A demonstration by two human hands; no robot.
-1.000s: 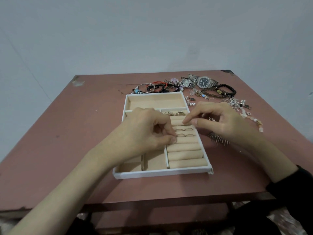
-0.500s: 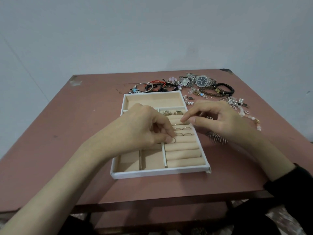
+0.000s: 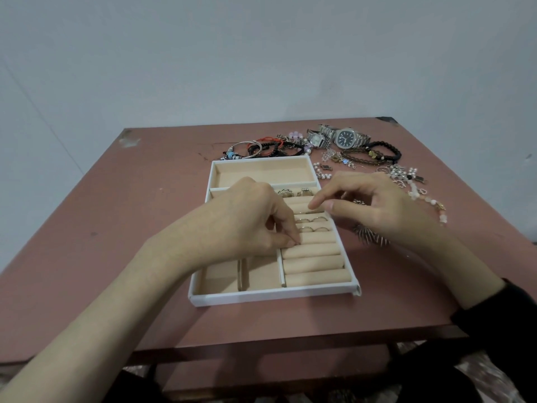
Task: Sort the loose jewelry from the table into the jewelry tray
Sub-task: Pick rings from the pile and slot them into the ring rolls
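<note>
The tray (image 3: 270,296) sits mid-table (image 3: 116,228), nearer the front edge, white outside and beige inside. Its long far compartment and the two small ones at its front left hold nothing visible.

The left hand (image 3: 250,216) lies over the tray's left half with its fingers curled. Thumb and forefinger are pinched together at the left end of the ring rolls (image 3: 313,263), in a groove about halfway down. Whether anything sits between them is too small to tell.

The right hand (image 3: 386,210) hovers at the tray's right edge. Its forefinger (image 3: 315,203) and thumb reach toward the upper rolls, their tips near each other, and nothing shows between them. The other fingers curve loosely. A black sleeve (image 3: 508,315) covers that arm.

Several rings (image 3: 302,220) stand in the grooves of the upper rolls. Two chunkier ones (image 3: 284,192) sit at the top.

Loose jewelry lies along the far edge and toward the table's far right corner. It includes a bangle (image 3: 247,148), two watches (image 3: 347,138), black bracelets (image 3: 383,149) and a bead chain (image 3: 430,199). A spiky piece (image 3: 369,235) lies just right of the tray, under the right wrist.
</note>
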